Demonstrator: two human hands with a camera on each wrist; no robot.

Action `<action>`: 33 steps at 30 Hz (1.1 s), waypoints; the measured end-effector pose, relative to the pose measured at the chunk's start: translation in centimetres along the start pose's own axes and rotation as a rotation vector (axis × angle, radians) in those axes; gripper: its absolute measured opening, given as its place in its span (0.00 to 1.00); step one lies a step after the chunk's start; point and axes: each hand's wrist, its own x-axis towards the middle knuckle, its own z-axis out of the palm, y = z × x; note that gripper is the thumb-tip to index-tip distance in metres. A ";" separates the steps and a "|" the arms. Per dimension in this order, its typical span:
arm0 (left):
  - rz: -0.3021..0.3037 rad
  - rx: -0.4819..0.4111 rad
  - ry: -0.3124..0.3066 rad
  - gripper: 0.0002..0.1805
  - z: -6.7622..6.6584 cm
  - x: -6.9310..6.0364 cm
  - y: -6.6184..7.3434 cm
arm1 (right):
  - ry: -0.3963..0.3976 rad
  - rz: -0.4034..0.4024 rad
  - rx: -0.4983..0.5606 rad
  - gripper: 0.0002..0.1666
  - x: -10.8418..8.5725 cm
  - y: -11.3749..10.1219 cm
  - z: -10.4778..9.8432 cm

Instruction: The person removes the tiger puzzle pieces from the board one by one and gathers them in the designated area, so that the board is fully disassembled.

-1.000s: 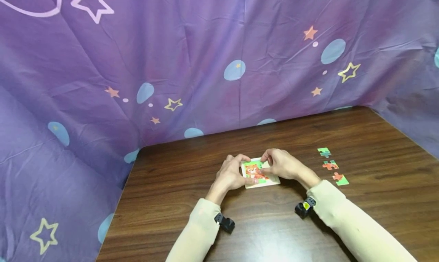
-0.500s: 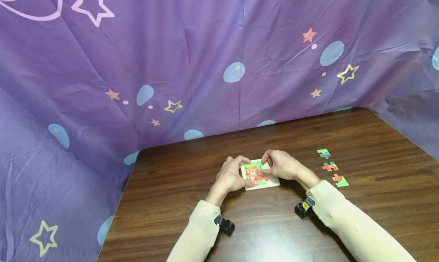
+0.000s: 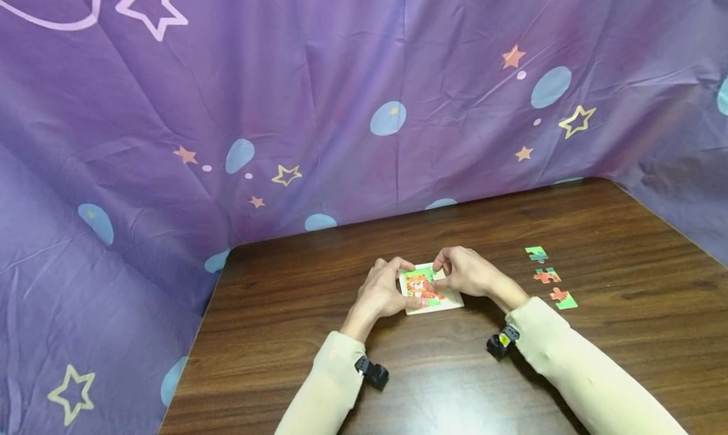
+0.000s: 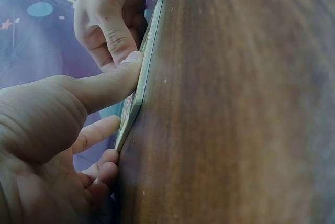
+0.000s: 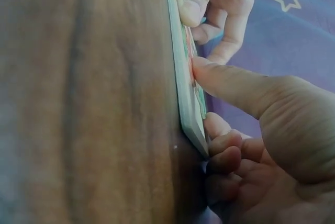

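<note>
Left hand: the left hand (image 3: 382, 289) comes in from the near left and spans the left end of the puzzle board (image 3: 452, 297), back of the hand upward. Its thumb lies along the near rim and the forefinger reaches to the far left corner, a wide C-shaped grip; the remaining fingers bend beside the board's left end.
Right hand: the right hand (image 3: 469, 272) reaches in from the near right, wrist bent toward the left, knuckles raised above the board's far right part. Thumb and forefinger are bent toward each other with a small gap, pinching a green puzzle piece (image 5: 201, 103) at the board; the other fingers curl by the board's right end.
Puzzle board: flat on the table (image 3: 284, 321), between the two hands, with an orange tiger on green at its left and middle and bare pale surface at its near right.
Loose pieces: three in a row to the right of the right hand: a green-and-blue piece (image 3: 536, 253) farthest, an orange piece (image 3: 547, 275) between, an orange-and-green piece (image 3: 564, 298) nearest.
Sleeves: both forearms slant inward in cream sleeves (image 3: 580, 359), a black wrist camera (image 3: 372, 373) strapped at each wrist.
Backdrop: purple cloth (image 3: 341, 74) with stars behind the table.
</note>
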 end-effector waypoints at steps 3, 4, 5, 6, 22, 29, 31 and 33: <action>0.010 0.015 -0.003 0.42 -0.3 -0.2 0.2 | -0.041 0.012 0.002 0.26 0.4 0.6 0.2; 0.011 0.015 -0.003 0.42 -0.3 -0.3 0.3 | -0.048 0.020 0.002 0.27 0.5 0.7 0.2; 0.012 0.015 -0.003 0.41 -0.4 -0.3 0.3 | -0.055 0.020 -0.002 0.27 0.6 0.9 0.2; 0.012 0.013 -0.003 0.41 -0.4 -0.3 0.3 | -0.061 0.027 -0.006 0.27 0.7 1.0 0.2; -0.010 0.009 0.001 0.44 0.4 0.3 -0.7 | -0.023 0.057 0.072 0.23 -1.5 -4.4 -1.6; -0.014 -0.006 0.000 0.44 0.4 0.2 -0.6 | 0.058 -0.030 0.084 0.19 -1.6 -3.8 -1.4; -0.007 0.004 -0.003 0.43 0.2 0.1 -0.4 | 0.078 -0.027 0.064 0.20 -1.6 -3.7 -1.5; -0.004 0.009 -0.005 0.43 0.1 0.2 -0.2 | 0.100 -0.041 0.056 0.20 -1.6 -3.6 -1.4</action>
